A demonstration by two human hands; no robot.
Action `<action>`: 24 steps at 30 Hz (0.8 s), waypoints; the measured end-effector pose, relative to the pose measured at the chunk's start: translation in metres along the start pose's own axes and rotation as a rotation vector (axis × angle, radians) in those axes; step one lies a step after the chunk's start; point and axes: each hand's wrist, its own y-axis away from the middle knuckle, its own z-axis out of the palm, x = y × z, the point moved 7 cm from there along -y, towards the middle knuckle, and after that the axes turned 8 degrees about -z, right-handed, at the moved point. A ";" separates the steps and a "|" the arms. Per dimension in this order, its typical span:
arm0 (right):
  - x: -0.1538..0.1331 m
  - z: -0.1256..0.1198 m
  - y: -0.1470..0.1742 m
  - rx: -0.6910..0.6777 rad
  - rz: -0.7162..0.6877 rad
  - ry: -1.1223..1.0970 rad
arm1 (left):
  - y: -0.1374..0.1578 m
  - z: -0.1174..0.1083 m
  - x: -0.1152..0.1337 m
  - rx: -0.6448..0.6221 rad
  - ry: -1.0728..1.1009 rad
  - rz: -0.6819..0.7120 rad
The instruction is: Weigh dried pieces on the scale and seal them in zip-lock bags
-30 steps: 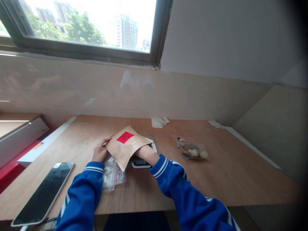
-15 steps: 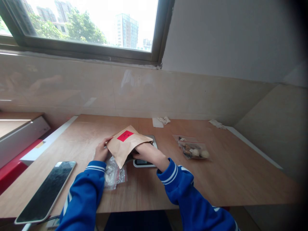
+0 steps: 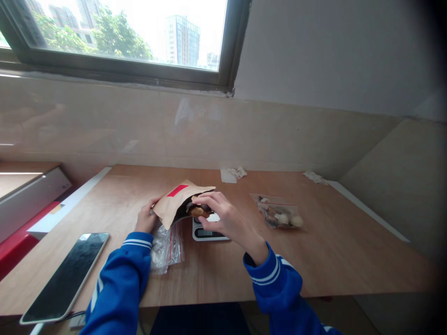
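My left hand (image 3: pixel 145 217) grips the closed end of a brown paper bag (image 3: pixel 170 204) with a red label, holding it tilted with its dark mouth towards the right. At that mouth, my right hand (image 3: pixel 230 219) has its fingers curled round some brown dried pieces (image 3: pixel 198 211), whose exact kind I cannot make out. Beneath the bag and the right hand stands a white kitchen scale (image 3: pixel 223 236), partly hidden, its display facing me. Clear zip bags (image 3: pixel 164 253) lie on the table below my left hand.
Right of the scale lies a clear zip bag (image 3: pixel 283 218) holding several brown and pale pieces. A large phone (image 3: pixel 66 277) with a cable rests at the table's left. Crumpled tissue (image 3: pixel 237 173) and a white paper (image 3: pixel 228 176) are near the wall.
My right hand has come out of the paper bag to its mouth, with brown dried pieces in its fingers. The bag has tipped, so its dark opening shows more.
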 end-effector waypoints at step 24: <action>0.122 0.044 0.094 0.056 0.375 0.091 | 0.001 -0.007 0.016 0.040 -0.130 0.020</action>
